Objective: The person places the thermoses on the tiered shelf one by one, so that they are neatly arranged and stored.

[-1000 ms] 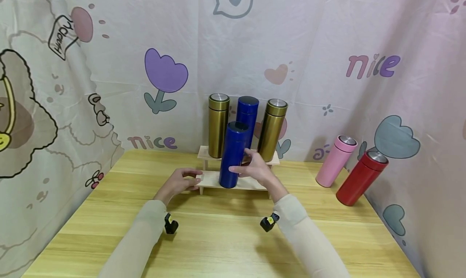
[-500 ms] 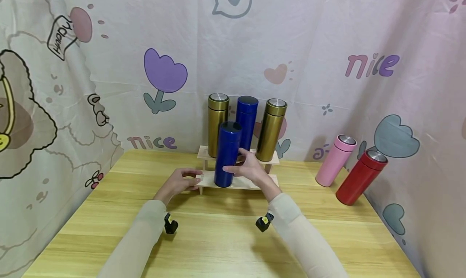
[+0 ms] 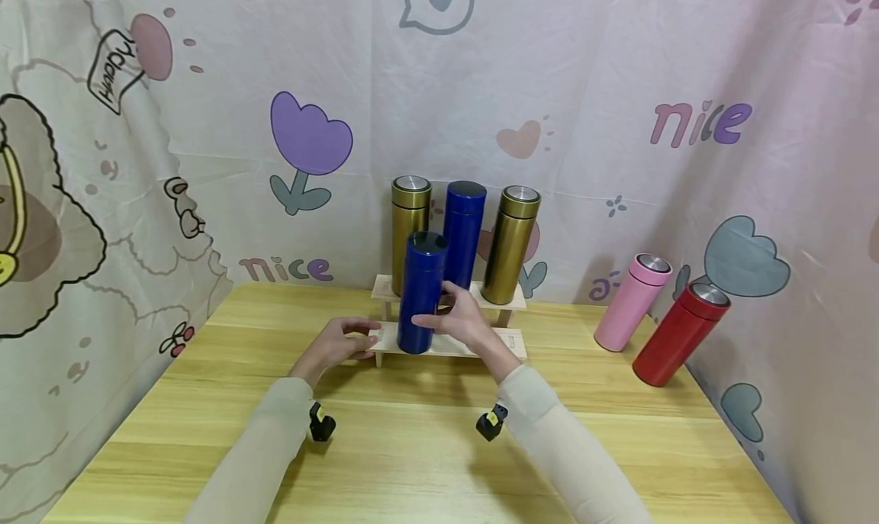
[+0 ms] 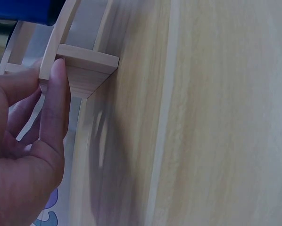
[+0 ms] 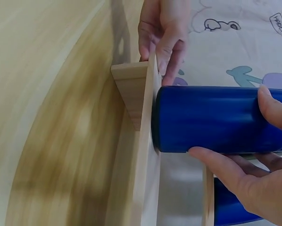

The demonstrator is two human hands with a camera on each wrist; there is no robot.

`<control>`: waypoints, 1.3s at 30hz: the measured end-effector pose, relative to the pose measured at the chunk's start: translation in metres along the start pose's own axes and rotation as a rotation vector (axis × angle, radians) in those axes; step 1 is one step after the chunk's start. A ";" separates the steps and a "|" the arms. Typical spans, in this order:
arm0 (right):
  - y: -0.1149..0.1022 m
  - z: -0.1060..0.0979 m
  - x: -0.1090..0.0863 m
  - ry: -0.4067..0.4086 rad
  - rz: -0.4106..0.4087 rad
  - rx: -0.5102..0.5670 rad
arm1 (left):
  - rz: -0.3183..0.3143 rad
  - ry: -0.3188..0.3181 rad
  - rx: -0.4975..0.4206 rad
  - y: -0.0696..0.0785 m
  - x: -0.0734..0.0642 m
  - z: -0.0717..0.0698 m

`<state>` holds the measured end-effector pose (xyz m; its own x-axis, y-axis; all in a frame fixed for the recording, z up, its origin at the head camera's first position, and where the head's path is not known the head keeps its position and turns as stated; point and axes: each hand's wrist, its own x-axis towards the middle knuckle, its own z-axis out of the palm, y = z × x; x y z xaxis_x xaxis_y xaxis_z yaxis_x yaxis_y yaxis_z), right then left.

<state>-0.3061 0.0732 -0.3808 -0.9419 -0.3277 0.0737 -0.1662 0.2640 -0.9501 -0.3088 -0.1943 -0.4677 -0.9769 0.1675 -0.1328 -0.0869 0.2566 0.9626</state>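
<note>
On the lower step of a two-tier wooden stand stands a dark blue thermos, upright near the step's left end. My right hand holds it from the right side, thumb and fingers around its body. In the right wrist view, the thermos base meets the step's surface. My left hand pinches the left end of that lower step; the left wrist view has thumb and fingertips on either face of the board. Its other fingers are partly hidden there.
Behind, the upper step bears a gold thermos, a second blue thermos and another gold thermos. A pink thermos and a red thermos stand at the table's right, near the patterned cloth.
The blue thermos has shifted left along the lower step with my right hand around it, uncovering more of the step's right end. My left hand stays on the step's end.
</note>
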 end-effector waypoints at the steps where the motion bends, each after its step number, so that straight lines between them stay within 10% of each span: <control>1: 0.001 0.001 0.000 -0.002 -0.003 -0.001 | 0.002 0.000 -0.004 0.000 0.000 0.000; 39: -0.002 0.022 0.009 0.084 -0.019 -0.079 | 0.019 -0.007 0.005 0.001 -0.002 0.000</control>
<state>-0.3075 0.0496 -0.3854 -0.9589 -0.2572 0.1199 -0.2038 0.3302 -0.9216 -0.3074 -0.1947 -0.4668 -0.9768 0.1793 -0.1167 -0.0678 0.2581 0.9637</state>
